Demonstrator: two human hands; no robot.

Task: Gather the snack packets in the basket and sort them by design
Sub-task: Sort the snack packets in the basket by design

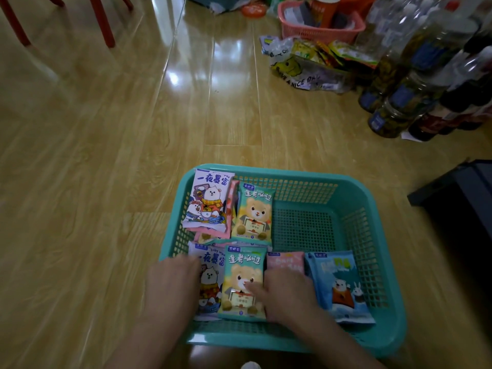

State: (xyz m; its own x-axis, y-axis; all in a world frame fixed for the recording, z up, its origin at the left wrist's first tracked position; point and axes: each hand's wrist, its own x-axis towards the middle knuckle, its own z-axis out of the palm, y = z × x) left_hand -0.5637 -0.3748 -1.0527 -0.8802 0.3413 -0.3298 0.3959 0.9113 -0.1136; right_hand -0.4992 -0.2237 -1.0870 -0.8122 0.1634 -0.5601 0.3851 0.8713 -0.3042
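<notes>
The teal perforated plastic basket stands on the wooden floor. At its 6 o'clock edge the green bear-print snack packet lies flat, long axis 12-to-6, between both hands. The left hand rests at its 9 o'clock on a purple bear-print packet. The right hand sits at 3 o'clock with its thumb touching the green face, so it is nearer. Neither grip is clamped (fingers look relaxed).
</notes>
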